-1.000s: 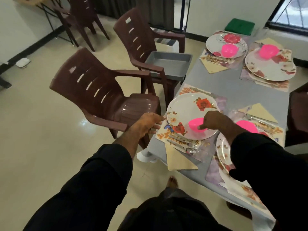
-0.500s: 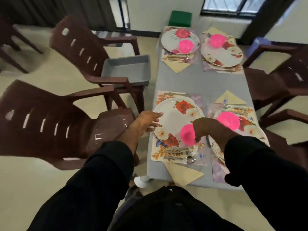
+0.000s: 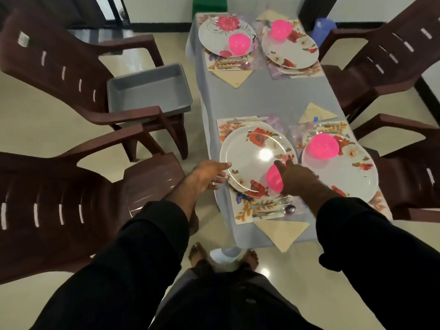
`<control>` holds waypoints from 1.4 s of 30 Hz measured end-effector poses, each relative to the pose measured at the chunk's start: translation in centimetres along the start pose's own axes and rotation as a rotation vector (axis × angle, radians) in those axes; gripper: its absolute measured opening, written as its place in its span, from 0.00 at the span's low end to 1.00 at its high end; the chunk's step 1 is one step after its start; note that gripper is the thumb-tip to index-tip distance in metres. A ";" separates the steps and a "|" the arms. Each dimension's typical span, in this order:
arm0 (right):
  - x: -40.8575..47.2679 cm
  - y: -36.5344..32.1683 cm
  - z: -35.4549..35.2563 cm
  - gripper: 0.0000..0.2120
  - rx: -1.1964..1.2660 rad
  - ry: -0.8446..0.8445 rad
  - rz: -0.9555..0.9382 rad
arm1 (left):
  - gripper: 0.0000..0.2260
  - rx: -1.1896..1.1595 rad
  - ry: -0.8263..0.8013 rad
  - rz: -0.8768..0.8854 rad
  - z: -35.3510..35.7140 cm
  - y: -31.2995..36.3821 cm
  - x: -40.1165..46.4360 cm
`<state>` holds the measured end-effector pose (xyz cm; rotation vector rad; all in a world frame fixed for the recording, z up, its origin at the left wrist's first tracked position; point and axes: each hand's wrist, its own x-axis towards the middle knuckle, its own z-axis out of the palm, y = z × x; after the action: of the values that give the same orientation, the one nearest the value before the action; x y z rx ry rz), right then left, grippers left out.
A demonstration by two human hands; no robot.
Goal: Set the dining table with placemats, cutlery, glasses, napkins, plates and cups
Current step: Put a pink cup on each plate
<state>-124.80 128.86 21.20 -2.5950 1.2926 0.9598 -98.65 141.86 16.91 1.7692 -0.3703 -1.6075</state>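
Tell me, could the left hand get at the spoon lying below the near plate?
Probably yes. The left hand is open at the plate's left rim, and the spoon lies uncovered on the placemat beside the fork, with nothing between.

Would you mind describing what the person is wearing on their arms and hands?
Both arms are in loose, plain black long sleeves, pushed up to leave the forearms bare. The left hand and right hand are bare: no gloves, rings, watch or bracelets are visible.

Dim, perhaps motion-softened; plate (image 3: 258, 160) glare.
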 end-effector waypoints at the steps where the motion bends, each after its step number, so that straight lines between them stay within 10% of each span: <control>1: -0.3 -0.3 0.0 0.56 -0.012 0.004 -0.003 | 0.23 0.001 -0.002 -0.011 -0.3 -0.2 0.1; 33: -2.0 -0.8 -1.4 0.63 -0.055 0.064 0.050 | 0.23 0.046 -0.041 0.012 0.0 1.3 -0.4; 42: -6.7 4.7 -3.3 0.42 0.032 0.311 0.161 | 0.22 0.101 -0.070 0.026 6.5 1.1 -2.5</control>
<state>-129.65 129.33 28.56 -2.7290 1.5930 0.5600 -105.01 140.70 19.64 1.7785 -0.5127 -1.6613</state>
